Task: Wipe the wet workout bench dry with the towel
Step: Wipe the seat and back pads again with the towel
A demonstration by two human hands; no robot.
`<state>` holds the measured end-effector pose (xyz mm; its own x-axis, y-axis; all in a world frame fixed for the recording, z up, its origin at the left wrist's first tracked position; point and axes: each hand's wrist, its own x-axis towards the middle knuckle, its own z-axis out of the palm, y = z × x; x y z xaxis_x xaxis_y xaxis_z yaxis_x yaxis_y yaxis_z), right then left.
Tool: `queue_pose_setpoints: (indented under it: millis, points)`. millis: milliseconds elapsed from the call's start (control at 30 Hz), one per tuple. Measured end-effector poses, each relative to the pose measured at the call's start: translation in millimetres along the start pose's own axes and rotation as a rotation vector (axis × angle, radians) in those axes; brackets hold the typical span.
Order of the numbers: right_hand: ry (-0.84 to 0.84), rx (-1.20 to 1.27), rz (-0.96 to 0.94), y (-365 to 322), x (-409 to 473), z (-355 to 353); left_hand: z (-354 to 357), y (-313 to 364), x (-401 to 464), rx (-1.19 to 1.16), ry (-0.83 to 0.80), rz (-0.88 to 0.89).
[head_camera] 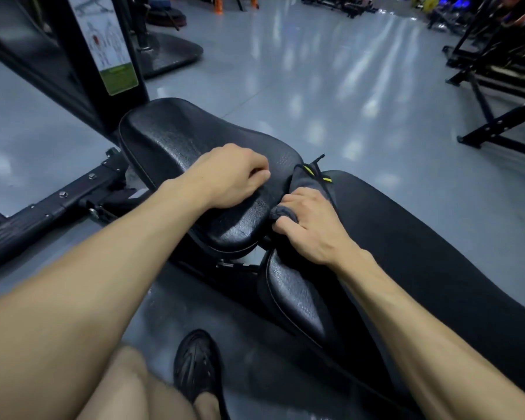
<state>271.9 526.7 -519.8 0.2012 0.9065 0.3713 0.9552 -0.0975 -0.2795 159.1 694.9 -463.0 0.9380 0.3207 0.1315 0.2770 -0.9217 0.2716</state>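
Observation:
The black padded workout bench fills the middle: a seat pad (176, 137) and a long back pad (422, 253), with a gap between them. My left hand (231, 174) rests on the seat pad's right side, fingers curled, holding nothing I can see. My right hand (309, 222) presses a dark grey towel (308, 181) with yellow marks and a black cord into the gap between the pads. The towel is bunched under my fingers. Fine droplets glisten on the near end of the back pad (294, 295).
A black machine upright (82, 56) with an instruction label stands behind the seat pad at left. The bench's black floor rail (52, 204) runs to the left. Racks (497, 80) stand at right on the shiny grey floor. My knee and black shoe (199, 365) are below.

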Motion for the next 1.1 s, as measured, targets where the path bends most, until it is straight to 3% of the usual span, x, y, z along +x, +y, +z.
queue_pose_setpoints:
  millis: [400, 567, 633, 733, 800, 867, 933, 1100]
  points:
    - [-0.047, -0.016, -0.075, -69.1, -32.5, 7.8, -9.6, 6.0, -58.0, -0.087, 0.015, -0.051]
    - [-0.16, 0.003, -0.211, -96.7, -55.7, 3.2, -11.1, 17.0, -72.4, -0.093, -0.005, -0.116]
    - [-0.233, 0.093, -0.149, -101.6, -58.8, -7.7, -9.1, 21.4, -79.2, -0.12, -0.006, -0.149]
    - [-0.288, 0.405, 0.138, -99.8, -57.5, -37.6, -8.9, 29.7, -90.5, -0.168, -0.023, -0.185]
    - [-0.186, 0.737, 0.392, -97.1, -63.8, -58.3, -15.1, 36.3, -94.3, -0.194, -0.011, -0.207]
    - [-0.019, 1.243, 0.693, -84.1, -69.6, -77.6, -18.3, 39.5, -93.5, -0.209, 0.027, -0.22]
    - [0.178, 1.621, 0.835, -55.5, -68.2, -96.7, -14.4, 36.6, -89.6, -0.214, 0.105, -0.217]
    - [0.733, 1.654, 0.821, 30.3, -20.5, -132.1, 7.2, -2.9, -58.0, -0.084, 0.166, -0.06]
